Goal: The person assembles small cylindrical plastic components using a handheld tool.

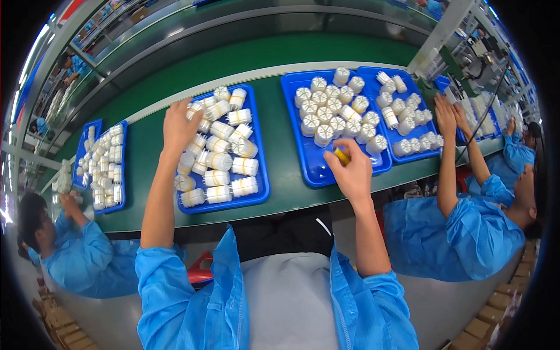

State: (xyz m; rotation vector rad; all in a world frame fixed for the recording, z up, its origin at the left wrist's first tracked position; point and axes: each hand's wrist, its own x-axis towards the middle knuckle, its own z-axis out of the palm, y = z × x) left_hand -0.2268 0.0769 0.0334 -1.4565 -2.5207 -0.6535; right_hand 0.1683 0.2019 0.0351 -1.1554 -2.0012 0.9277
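My left hand (pixel 179 127) is at the upper left rim of a blue tray (pixel 265 189), its thumb and fingers bent around a white cylinder (pixel 194 109). That tray holds many more white cylinders with yellow bands, most lying on their sides. My right hand (pixel 354 174) pinches a small yellow cylinder (pixel 342 155) with a dark end; its exact kind is unclear. It hovers over the near part of a second blue tray (pixel 317 170), where white cylinders (pixel 333 105) mostly stand upright, their ends showing radiating lines.
Another blue tray (pixel 402 157) with white cylinders adjoins on the right, near a co-worker's hands (pixel 446 116). Filled blue trays (pixel 119 204) stand at far left beside another co-worker (pixel 76 245). A pale rail (pixel 262 72) runs behind the trays, before a green conveyor belt (pixel 256 52).
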